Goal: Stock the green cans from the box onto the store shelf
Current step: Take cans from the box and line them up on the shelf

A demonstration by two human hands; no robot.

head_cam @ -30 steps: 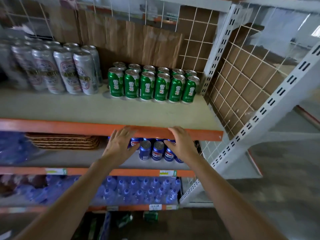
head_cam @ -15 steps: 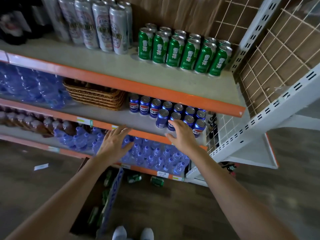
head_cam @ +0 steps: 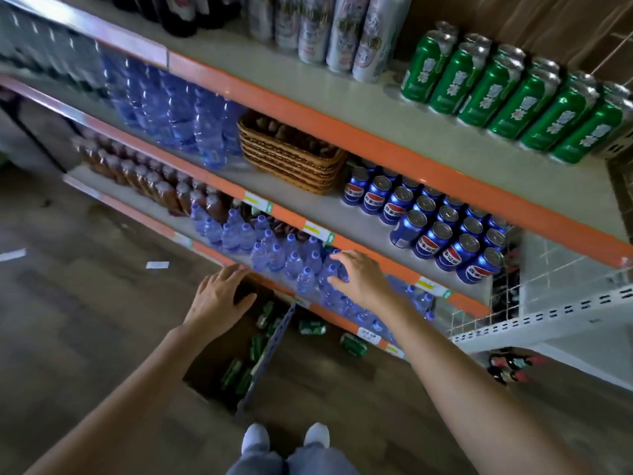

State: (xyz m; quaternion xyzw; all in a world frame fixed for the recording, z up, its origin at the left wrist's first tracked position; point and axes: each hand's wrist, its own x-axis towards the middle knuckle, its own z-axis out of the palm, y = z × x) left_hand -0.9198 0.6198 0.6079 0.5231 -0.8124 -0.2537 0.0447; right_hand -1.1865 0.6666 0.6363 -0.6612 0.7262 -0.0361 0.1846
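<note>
The open box (head_cam: 209,365) on the floor contains several green cans (head_cam: 234,371) lying on their sides. The left hand (head_cam: 219,296) and right hand (head_cam: 359,275) are released, fingers spread, grasping nothing.

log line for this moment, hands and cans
left hand: open, empty, over box | right hand: open, empty | green cans: rows on top shelf, more in box, two on floor

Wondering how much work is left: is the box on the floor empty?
Not empty. The box stands open, and several green cans lie inside it.
</note>
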